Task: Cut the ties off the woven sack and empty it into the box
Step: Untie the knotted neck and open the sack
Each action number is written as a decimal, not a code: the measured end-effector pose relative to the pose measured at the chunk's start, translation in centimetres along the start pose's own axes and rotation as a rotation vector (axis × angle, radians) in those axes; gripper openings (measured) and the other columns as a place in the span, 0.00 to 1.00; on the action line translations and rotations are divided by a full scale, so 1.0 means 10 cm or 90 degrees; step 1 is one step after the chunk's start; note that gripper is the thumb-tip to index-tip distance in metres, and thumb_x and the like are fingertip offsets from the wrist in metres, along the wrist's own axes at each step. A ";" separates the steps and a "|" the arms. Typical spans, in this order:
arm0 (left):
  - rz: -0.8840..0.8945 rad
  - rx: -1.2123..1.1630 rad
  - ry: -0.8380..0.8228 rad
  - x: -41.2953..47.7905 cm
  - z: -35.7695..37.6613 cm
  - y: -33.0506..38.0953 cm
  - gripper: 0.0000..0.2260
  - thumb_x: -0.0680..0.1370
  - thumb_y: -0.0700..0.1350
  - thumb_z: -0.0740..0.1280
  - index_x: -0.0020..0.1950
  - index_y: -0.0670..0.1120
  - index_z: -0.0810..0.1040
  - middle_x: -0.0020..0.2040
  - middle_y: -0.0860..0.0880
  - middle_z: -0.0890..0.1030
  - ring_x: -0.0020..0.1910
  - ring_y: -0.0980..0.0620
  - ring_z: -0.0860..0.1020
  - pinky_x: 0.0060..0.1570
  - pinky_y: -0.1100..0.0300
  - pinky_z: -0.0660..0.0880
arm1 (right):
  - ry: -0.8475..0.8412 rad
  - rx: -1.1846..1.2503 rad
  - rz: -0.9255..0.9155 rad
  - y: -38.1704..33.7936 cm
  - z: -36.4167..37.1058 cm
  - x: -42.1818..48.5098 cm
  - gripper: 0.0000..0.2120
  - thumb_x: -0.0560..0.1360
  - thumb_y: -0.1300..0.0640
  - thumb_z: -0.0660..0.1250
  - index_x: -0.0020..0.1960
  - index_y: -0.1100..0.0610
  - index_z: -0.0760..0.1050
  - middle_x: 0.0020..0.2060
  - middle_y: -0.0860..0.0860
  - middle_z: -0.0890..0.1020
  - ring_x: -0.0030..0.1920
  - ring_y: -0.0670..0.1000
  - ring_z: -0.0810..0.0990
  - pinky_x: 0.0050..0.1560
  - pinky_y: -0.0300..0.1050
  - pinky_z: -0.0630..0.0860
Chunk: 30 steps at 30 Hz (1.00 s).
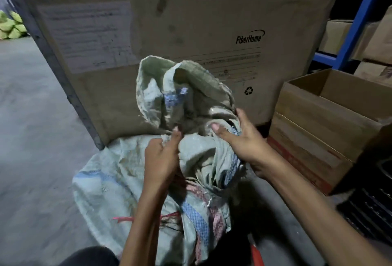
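Observation:
A dirty pale-green woven sack [110,180] with blue and red stripes stands on the floor in front of me, its mouth [182,87] bunched upward and partly spread. My left hand [162,157] pinches a fold of the sack's neck at the middle. My right hand [239,138] grips the sack's edge on the right side, thumb over the cloth. A red tie strand [125,219] hangs loose on the sack's lower left. A large tall cardboard box [191,21] marked FiberHome stands directly behind the sack. What the sack holds is hidden.
An open smaller cardboard box [331,121] sits at the right, with blue shelving [360,15] and more cartons behind it. A black crate [373,208] lies at lower right. A red-handled object [257,253] pokes up near my right forearm. Grey concrete floor [31,127] stretches left; green sacks [11,25] lie far left.

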<state>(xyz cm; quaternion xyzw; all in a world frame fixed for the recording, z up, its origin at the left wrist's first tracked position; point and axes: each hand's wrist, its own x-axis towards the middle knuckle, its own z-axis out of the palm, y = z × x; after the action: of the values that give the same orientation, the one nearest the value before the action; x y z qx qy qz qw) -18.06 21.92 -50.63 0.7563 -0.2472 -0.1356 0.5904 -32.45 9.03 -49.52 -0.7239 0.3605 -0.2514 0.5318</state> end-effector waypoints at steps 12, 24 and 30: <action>-0.176 -0.373 -0.029 0.24 -0.45 -0.09 0.17 0.81 0.56 0.63 0.48 0.46 0.86 0.47 0.47 0.88 0.46 0.50 0.86 0.51 0.54 0.78 | 0.183 0.174 0.089 0.17 -0.24 0.07 0.18 0.72 0.54 0.71 0.62 0.50 0.79 0.53 0.54 0.86 0.52 0.54 0.84 0.59 0.51 0.79; -0.047 -0.094 -0.142 -0.15 -0.09 0.14 0.14 0.73 0.30 0.72 0.44 0.47 0.74 0.31 0.50 0.83 0.24 0.54 0.81 0.23 0.56 0.79 | -0.141 0.414 0.094 0.03 -0.12 0.02 0.33 0.73 0.33 0.66 0.67 0.57 0.78 0.60 0.60 0.84 0.62 0.61 0.82 0.69 0.59 0.73; 0.001 -0.074 0.050 0.06 -0.10 -0.05 0.14 0.71 0.28 0.61 0.41 0.46 0.79 0.34 0.51 0.80 0.36 0.50 0.82 0.33 0.61 0.75 | 0.058 0.391 0.178 0.18 -0.46 0.20 0.09 0.78 0.62 0.66 0.57 0.62 0.79 0.39 0.58 0.86 0.35 0.52 0.87 0.35 0.44 0.84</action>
<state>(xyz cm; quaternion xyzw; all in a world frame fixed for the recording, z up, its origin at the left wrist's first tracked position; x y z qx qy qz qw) -16.92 22.48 -50.81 0.7252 -0.2160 -0.1195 0.6427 -35.13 4.39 -49.89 -0.4614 0.3873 -0.3052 0.7375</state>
